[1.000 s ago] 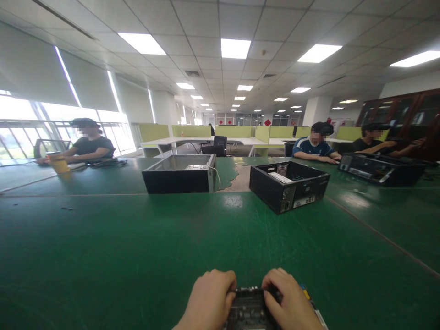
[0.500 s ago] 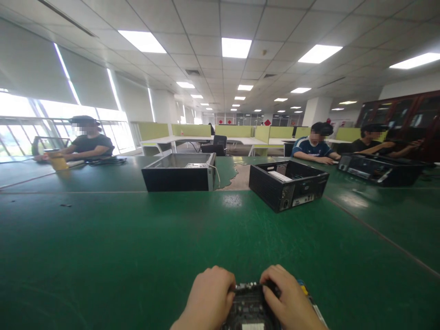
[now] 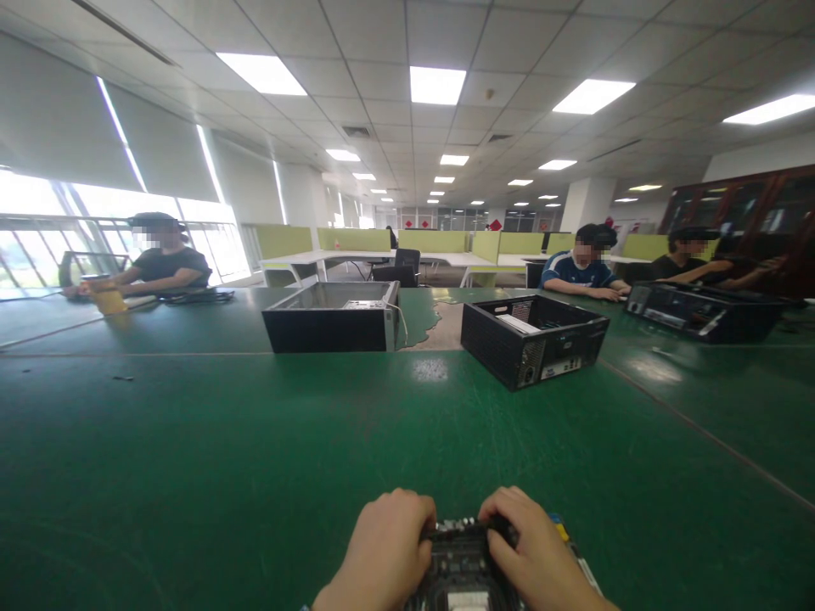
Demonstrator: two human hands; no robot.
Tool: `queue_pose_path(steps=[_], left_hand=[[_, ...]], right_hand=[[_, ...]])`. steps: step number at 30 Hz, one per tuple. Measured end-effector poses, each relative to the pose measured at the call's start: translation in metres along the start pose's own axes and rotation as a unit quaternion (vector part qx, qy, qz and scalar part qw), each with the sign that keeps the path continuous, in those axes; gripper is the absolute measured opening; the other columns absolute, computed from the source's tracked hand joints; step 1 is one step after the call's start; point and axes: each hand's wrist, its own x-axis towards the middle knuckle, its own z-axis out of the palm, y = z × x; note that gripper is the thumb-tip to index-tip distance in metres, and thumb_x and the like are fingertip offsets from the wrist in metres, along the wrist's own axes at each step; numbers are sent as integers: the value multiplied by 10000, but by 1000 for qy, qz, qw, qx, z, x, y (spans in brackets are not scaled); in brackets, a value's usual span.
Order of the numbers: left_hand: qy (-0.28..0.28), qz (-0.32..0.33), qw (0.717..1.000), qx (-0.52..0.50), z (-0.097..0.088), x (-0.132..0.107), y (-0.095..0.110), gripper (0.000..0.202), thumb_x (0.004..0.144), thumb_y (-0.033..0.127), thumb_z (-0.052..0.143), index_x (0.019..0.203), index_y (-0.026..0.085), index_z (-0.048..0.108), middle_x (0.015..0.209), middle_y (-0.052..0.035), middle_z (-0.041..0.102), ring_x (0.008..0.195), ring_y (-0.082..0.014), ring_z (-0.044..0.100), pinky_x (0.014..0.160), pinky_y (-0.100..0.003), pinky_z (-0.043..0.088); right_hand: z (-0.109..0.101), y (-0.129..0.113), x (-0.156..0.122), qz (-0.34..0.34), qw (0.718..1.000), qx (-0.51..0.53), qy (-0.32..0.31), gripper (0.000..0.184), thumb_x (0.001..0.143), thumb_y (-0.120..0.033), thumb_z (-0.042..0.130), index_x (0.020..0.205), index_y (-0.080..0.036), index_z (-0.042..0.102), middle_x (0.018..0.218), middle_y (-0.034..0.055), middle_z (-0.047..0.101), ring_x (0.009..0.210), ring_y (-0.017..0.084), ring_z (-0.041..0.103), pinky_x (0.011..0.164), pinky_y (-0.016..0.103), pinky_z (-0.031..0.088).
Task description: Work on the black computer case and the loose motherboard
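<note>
At the bottom edge of the head view a dark motherboard (image 3: 464, 560) is over the green table, cut off by the frame. It carries a pale square part (image 3: 468, 602), and blue and yellow bits show along its right side. My left hand (image 3: 388, 543) is closed at the left of its dark middle, thumb and fingers curled in. On the other side my right hand (image 3: 531, 543) is closed in the same way, fingertips bent over a black part. The fingertips are partly hidden, so exactly what each pinches on the board is unclear.
Across the green table (image 3: 255, 441) stand several open black computer cases, one (image 3: 331, 333) ahead and another (image 3: 531, 344) right of it. A small dark scrap (image 3: 123, 378) lies left. One person (image 3: 169, 263) sits far left; two others sit far right, near another case (image 3: 704, 312).
Both hands keep nearly the same place on the motherboard. The view has tipped down very slightly, and a little more of the pale square part shows.
</note>
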Motion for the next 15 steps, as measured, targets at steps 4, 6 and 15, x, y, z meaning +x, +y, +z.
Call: queue_pose_path(steps=[4, 6, 15], left_hand=[[3, 4, 1000, -4, 2, 1, -2, 283, 669, 175, 477, 853, 272, 669, 912, -37, 694, 887, -244, 624, 760, -366, 460], [7, 7, 1000, -6, 3, 1, -3, 276, 676, 175, 472, 847, 274, 665, 917, -33, 693, 892, -242, 621, 763, -365, 458], [8, 15, 1000, 19, 0, -1, 1, 271, 688, 138, 430, 804, 259, 642, 868, -29, 693, 837, -234, 626, 693, -336, 441]], right_hand=[[1, 2, 0, 3, 1000, 5, 2, 160, 718, -125, 462, 778, -211, 582, 799, -5, 603, 826, 167, 514, 755, 282, 357], [1, 2, 0, 3, 1000, 8, 0, 162, 718, -124, 459, 776, -211, 582, 803, -5, 601, 829, 166, 514, 755, 282, 357], [-5, -6, -1, 6, 1000, 7, -5, 149, 736, -136, 457, 775, -207, 581, 806, 0, 607, 829, 166, 519, 760, 281, 369]])
